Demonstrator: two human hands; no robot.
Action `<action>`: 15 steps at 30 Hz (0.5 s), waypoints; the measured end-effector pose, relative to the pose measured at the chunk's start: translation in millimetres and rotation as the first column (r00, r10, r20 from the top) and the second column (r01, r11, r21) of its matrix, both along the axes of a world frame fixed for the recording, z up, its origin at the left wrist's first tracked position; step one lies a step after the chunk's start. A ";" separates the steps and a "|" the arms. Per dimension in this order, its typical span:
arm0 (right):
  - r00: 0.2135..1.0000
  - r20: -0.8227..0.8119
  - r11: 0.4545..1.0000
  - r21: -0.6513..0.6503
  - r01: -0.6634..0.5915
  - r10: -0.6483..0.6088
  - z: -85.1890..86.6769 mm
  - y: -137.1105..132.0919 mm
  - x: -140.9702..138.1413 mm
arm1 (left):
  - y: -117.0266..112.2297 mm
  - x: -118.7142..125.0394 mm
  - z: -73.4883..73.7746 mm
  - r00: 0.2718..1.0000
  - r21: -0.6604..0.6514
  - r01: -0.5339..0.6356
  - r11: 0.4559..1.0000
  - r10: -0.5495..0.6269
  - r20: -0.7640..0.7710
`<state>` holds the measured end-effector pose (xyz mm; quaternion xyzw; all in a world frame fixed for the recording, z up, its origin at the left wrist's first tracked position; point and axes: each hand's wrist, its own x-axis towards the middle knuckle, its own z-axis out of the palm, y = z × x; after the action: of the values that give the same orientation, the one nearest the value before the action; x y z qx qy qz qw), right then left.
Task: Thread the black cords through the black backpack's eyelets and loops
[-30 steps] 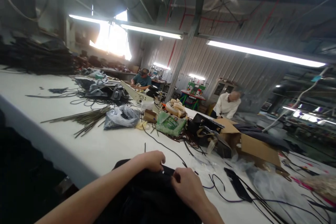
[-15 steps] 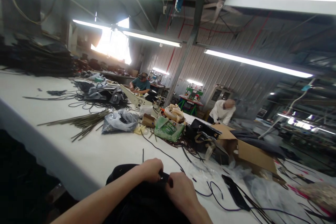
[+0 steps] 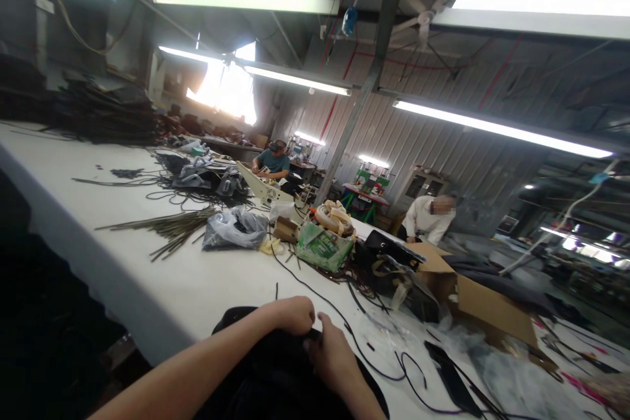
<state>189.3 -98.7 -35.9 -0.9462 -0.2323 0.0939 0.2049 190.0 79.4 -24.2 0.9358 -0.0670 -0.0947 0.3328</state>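
Note:
A large black item (image 3: 275, 374), soft-looking like cloth, lies in front of me at the near table edge; its kind I cannot make out. At its upper edge my left hand (image 3: 295, 315) is closed, fingers curled on the black material. Just right of it, my right hand (image 3: 337, 354) has its thumb and forefinger apart. The forefinger points up toward the left fist, and the thumb lies against the black item. Its other fingers are mostly hidden. Both forearms cross over the black item.
On the white table (image 3: 236, 282) lie thin brown strips (image 3: 182, 230), a plastic bag (image 3: 236, 230), a green bag (image 3: 325, 246) with rolled bands, and an open cardboard box (image 3: 492, 305). Black cord (image 3: 315, 289) runs behind my hands. Two people work farther back.
My right forefinger has lifted and parted from the thumb, where the hand was pinched before. The left hand stays closed at the black item's edge. The view has shifted slightly.

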 end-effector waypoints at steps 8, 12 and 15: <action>0.910 -0.414 0.989 0.146 0.032 0.032 3.1 9.8 13.1 | 1.9 -21.7 11.6 0.999 -0.015 -0.024 1.000 0.023 -0.041; 0.961 -0.276 0.985 0.168 0.046 0.002 15.0 7.0 11.5 | 16.6 -26.6 21.0 0.989 0.034 -0.148 0.988 0.147 0.019; 0.996 -0.079 0.969 0.236 0.069 -0.051 26.5 6.5 16.2 | 37.7 -21.2 28.9 0.945 0.134 -0.322 0.937 0.312 0.095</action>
<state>205.4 -92.1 -9.4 -0.9173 -0.2056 0.0933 0.3279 168.8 117.1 4.6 0.9593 0.0799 -0.0108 0.2706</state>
